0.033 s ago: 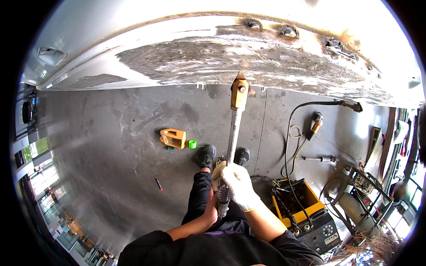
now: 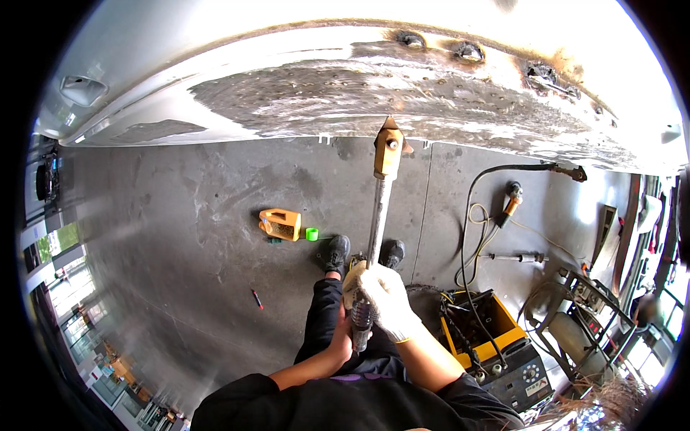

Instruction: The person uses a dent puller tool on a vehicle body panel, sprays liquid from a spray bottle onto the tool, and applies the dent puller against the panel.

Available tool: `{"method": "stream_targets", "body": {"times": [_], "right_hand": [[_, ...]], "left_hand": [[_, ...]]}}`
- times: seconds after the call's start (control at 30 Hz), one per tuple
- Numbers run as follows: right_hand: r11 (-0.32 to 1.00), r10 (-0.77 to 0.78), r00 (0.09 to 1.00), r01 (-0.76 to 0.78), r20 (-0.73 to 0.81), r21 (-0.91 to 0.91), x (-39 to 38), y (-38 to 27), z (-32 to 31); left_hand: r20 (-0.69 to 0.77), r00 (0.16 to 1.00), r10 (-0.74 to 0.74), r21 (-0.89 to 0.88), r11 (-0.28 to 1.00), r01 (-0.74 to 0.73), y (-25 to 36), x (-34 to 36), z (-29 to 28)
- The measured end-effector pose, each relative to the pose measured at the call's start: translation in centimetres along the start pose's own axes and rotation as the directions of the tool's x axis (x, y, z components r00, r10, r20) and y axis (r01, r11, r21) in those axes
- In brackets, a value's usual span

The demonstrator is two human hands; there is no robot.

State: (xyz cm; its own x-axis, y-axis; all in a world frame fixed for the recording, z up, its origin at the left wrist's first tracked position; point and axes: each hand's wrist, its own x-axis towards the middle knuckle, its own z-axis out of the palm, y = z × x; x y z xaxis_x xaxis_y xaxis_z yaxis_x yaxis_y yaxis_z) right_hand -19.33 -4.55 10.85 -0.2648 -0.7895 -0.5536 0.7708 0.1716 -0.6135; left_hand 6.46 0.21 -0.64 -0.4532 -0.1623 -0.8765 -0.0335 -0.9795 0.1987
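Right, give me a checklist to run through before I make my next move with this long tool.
1. Right grip closed on the long tool: ok, gloved and wrapped around it.
2. Left grip gloved: not ok, it looks bare, at the tool's near end.
3. Pointed tip touching the scuffed panel: cannot tell, they overlap in this one view.
4. Orange-handled power tool set down: ok, it lies on the floor.
5. Floor free of loose items: not ok, an orange container and green cup are there.
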Motion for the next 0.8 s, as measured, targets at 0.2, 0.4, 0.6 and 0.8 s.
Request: {"method": "stream_targets", "body": {"times": [0.2, 0.4, 0.6, 0.8], "right_hand": [[1.0, -0.017, 0.999, 0.017, -0.038, -0.005, 0.0, 0.3, -0.3], [0.994, -0.027, 1.0, 0.026, -0.01, -0.105, 1.0, -2.7, 0.3], [0.994, -0.013, 0.996, 0.003, -0.092, -0.106, -1.7, 0.1, 0.4], [0.993, 0.034, 0.997, -0.042, -0.069, -0.113, -2.0, -0.6, 1.0]], "left_hand": [[-0.026, 1.0, 0.015, -0.048, 0.999, -0.016, 2.0, -0.2, 3.2], [-0.039, 0.99, -0.133, -0.031, 0.991, 0.131, -0.4, 1.2, -1.2], [-0.141, 0.973, -0.184, -0.035, 0.983, 0.181, -1.2, 1.2, -1.5], [-0.015, 0.984, -0.179, -0.063, 0.982, 0.178, -2.7, 0.6, -3.6]]}}
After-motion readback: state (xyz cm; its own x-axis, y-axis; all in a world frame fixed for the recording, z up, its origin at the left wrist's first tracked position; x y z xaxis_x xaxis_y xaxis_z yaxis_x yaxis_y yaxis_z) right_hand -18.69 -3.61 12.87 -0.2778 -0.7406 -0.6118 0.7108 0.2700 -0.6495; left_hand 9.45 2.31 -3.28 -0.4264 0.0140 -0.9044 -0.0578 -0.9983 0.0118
